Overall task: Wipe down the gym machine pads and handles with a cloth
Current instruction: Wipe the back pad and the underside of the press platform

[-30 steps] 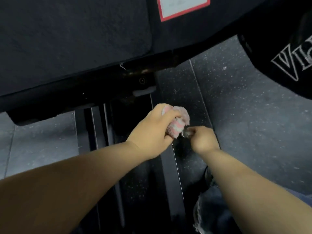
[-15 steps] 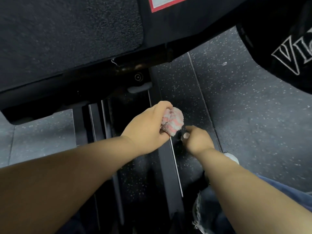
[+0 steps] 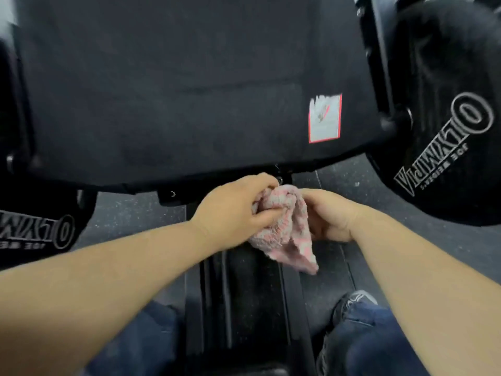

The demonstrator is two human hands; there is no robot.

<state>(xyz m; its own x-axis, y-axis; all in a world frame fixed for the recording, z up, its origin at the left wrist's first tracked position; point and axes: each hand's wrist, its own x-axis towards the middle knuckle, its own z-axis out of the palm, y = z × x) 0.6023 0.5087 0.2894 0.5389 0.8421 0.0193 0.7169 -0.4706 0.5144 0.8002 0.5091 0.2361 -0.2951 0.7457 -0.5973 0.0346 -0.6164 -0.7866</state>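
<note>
I count one pink-and-white terry cloth [image 3: 282,229], and both of my hands are on it. It sits just below the near edge of the one big black textured machine pad [image 3: 162,90], over the black frame rails [image 3: 238,294] that run from under that pad toward me. My left hand [image 3: 233,213] reaches in from the left with the wrist straight and knuckles up. Its fingers curl round the cloth's bunched top and the thumb presses into the fold, so it grips tight. My right hand [image 3: 330,215] comes in from the right with the palm turned toward the cloth. The thumb lies along the top and the curled fingers hold the cloth's right side, with their tips hidden behind the fabric. The cloth's long axis slants from the bunched end, close under the pad's edge, down and to the right. Its loose corner hangs free and points away from the pad toward me. The pad carries one white sticker with a red border [image 3: 324,118] near its right corner. Two black weight plates with grey OLYMPIA lettering flank the pad, one right [image 3: 447,131] and one left [image 3: 40,229]. Below the pad I see my two denim-clad legs and one dark shoe [image 3: 355,302] on the speckled dark floor [image 3: 406,240].
</note>
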